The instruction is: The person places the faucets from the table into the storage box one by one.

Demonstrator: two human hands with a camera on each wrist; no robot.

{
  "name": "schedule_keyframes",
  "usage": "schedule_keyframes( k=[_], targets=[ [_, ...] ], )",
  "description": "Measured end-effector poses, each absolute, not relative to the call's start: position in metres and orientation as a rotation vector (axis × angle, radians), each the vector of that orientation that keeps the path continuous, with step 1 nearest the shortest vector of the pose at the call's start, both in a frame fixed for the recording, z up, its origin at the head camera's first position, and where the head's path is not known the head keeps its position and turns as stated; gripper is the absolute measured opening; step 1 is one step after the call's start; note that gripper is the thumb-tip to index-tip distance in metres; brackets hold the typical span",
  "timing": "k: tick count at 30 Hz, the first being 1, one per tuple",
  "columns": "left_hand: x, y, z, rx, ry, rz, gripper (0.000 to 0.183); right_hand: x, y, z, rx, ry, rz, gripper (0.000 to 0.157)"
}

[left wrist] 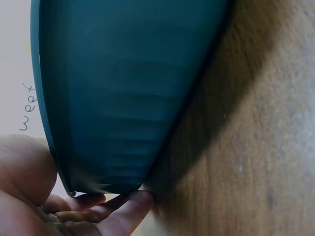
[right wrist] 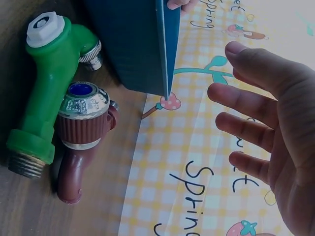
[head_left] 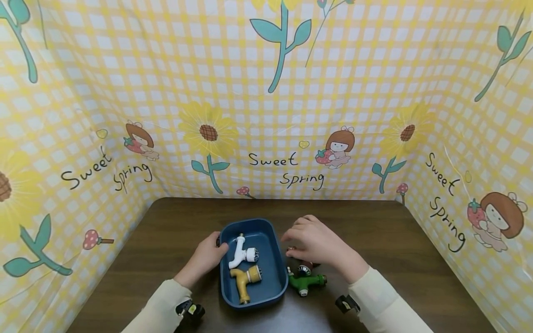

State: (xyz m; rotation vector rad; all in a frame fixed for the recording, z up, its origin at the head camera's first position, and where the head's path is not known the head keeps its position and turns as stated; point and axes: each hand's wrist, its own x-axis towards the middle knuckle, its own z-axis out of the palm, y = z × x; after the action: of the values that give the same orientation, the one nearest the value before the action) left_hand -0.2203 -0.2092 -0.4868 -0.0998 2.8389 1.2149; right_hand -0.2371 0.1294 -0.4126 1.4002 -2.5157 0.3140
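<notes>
My left hand (head_left: 205, 255) grips the left side of a dark blue plastic bin (head_left: 269, 249), its thumb at the rim and, in the left wrist view, its fingers (left wrist: 125, 211) against the outer wall. Inside the bin lie a white faucet (head_left: 238, 253) and, nearer me, a yellow faucet (head_left: 241, 283). My right hand (head_left: 312, 239) hovers beyond the bin's right side with nothing in it; the right wrist view shows its fingers (right wrist: 251, 101) spread and relaxed. Below it, a brown faucet (right wrist: 83, 130) lies on the table beside a green faucet (right wrist: 44, 93), partly hidden by the hand in the head view.
The bin stands on a dark wooden table (head_left: 166, 231) near its middle. A yellow checked cloth (head_left: 266, 115) with flowers and lettering walls in the back and both sides. Wrist cameras are strapped over both light sleeves (head_left: 383, 296).
</notes>
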Motion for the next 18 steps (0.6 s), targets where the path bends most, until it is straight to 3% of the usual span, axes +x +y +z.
schedule_keyframes(
  k=[18],
  targets=[
    [-0.223,-0.210,-0.489,-0.117,2.831,1.205,0.044,-0.243,0.156,-0.425,1.303,-2.550,0.375,0.025]
  ],
)
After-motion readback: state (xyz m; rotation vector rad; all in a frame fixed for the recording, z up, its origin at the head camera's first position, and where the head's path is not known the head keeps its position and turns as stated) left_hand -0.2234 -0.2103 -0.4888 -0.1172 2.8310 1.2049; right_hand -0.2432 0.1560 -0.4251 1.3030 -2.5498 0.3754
